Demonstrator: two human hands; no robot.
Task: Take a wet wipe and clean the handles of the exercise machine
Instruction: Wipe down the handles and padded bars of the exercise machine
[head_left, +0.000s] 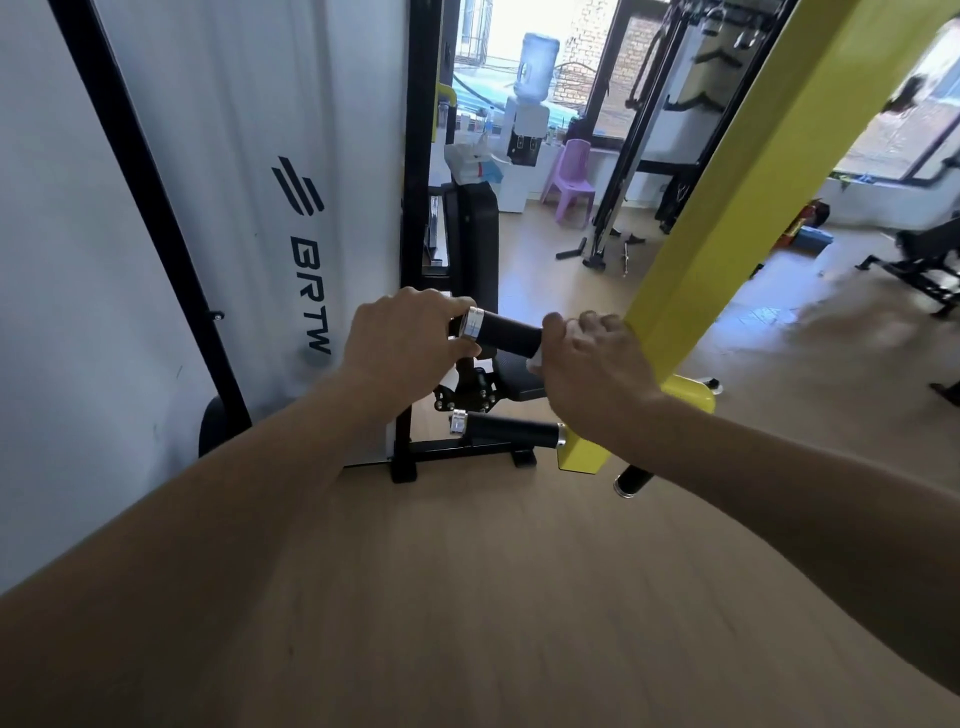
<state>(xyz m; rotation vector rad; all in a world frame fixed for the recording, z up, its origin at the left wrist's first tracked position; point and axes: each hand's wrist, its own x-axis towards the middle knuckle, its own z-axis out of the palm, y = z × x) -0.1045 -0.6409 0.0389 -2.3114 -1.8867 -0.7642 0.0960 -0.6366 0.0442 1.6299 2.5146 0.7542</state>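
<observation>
A black upper handle with a silver end ring juts left from the machine's yellow arm. My left hand grips the handle's free end at the ring. My right hand is wrapped around the handle close to the yellow arm, pressing a white wet wipe against it; only a corner of the wipe shows under the fingers. A second black handle sits lower on the same arm, untouched. A third short black grip pokes out below the arm.
The white BRTW weight-stack cover and black frame stand at left. The machine's black seat pad is behind the handles. Further back are a water dispenser, a purple chair and other gym frames on the wooden floor.
</observation>
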